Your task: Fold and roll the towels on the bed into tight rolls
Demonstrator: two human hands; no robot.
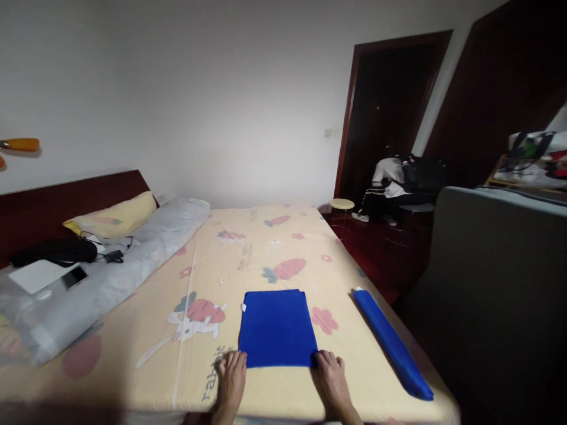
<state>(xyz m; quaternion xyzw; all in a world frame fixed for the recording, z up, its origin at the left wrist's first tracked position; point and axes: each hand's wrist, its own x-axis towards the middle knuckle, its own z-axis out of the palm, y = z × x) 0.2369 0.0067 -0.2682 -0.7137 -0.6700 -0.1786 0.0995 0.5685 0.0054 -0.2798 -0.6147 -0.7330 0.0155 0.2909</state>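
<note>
A blue cloth (278, 330), folded into a flat, nearly square shape, lies on the bed in front of me. A small white tag sticks out from its left edge. At its near left corner, my left hand (233, 372) has its fingers closed on the edge. My right hand (331, 373) grips the near right corner with curled fingers; the fingertips of both hands are partly hidden. To the right, along the bed's edge, lies a long blue roll (393, 345) of similar fabric, apart from both hands.
The bed (150, 392) has a cream sheet with carrots and a rabbit. On its left are a rolled grey quilt (146, 254), a yellow pillow (117, 215), a phone (75, 277) and a black bag (55, 252). A stool (341, 204) and a dark grey panel (496, 277) stand right.
</note>
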